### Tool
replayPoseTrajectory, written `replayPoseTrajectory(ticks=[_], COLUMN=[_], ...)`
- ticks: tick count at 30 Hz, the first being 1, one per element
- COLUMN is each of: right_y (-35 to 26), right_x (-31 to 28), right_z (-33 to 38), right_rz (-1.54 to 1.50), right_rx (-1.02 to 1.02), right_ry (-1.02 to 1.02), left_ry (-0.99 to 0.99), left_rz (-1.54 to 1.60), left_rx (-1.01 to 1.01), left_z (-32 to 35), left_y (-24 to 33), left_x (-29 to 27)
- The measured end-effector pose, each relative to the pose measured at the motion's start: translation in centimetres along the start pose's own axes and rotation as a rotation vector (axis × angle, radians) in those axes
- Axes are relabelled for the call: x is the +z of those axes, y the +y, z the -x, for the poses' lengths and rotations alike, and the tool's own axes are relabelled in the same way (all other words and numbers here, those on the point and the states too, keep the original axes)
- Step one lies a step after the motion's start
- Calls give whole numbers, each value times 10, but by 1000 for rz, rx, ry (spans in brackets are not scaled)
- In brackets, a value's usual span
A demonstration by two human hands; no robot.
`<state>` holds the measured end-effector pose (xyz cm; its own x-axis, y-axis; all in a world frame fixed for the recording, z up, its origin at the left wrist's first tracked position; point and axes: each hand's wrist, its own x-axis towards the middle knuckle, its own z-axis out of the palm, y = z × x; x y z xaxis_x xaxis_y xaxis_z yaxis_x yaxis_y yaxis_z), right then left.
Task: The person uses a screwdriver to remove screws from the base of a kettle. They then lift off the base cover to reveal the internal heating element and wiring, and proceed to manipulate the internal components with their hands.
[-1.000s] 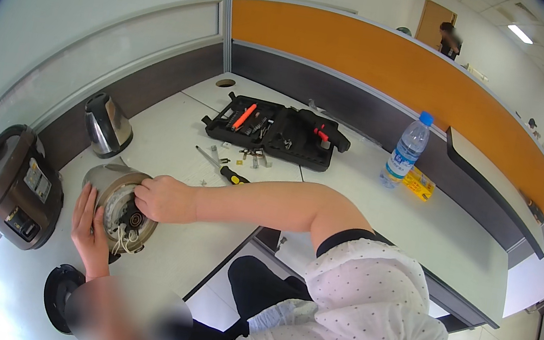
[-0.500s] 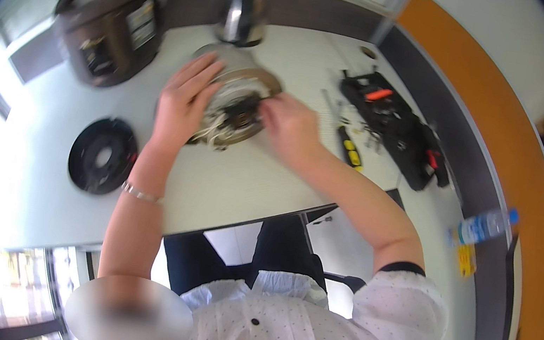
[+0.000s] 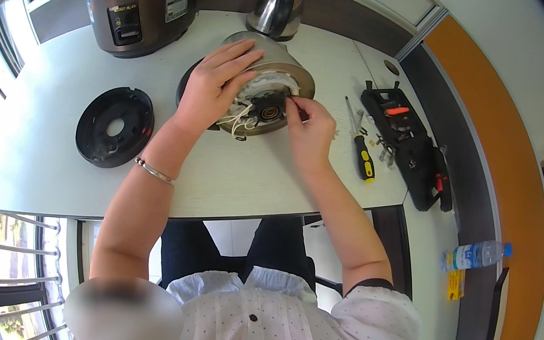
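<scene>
A metal electric kettle (image 3: 281,56) lies on its side on the table, its open underside turned toward me. Inside that underside are a round black connector (image 3: 269,110) and pale wires (image 3: 240,119) hanging at its left. My left hand (image 3: 218,83) lies over the kettle's left side, fingers stretched out along the body. At the right edge of the connector, my right hand (image 3: 309,126) has thumb and fingers pinched together; what is between the fingertips is hidden. A black ring-shaped base cover (image 3: 97,115) rests on the table to the left.
To the right lie a yellow-and-black screwdriver (image 3: 364,159), several small metal parts (image 3: 383,151) and an opened black tool case (image 3: 407,145). A brown rice cooker (image 3: 143,4) and another steel kettle (image 3: 277,8) stand behind. A water bottle (image 3: 477,257) lies at the far right.
The view has shifted, so the table things sit differently in the picture. My left hand stays on the kettle, and my right hand stays at the connector's right edge.
</scene>
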<state>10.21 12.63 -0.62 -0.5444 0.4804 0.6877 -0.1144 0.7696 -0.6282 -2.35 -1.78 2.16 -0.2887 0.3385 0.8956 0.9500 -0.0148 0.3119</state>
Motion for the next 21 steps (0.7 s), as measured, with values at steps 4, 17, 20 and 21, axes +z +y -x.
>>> replayPoseTrajectory(ticks=[4, 17, 20, 21], right_y=[-4, 12, 15, 15], right_x=[4, -4, -8, -9], right_z=[2, -11, -15, -16], right_rz=[24, 249, 377, 402], right_rx=[14, -469, -607, -656], right_ry=[22, -129, -254, -267], left_ry=[-34, -106, -117, -119], left_rz=[-3, 27, 14, 11], left_rx=[-20, -42, -56, -60], left_z=[1, 1, 1, 1], left_y=[2, 1, 3, 3], left_x=[-2, -1, -5, -5])
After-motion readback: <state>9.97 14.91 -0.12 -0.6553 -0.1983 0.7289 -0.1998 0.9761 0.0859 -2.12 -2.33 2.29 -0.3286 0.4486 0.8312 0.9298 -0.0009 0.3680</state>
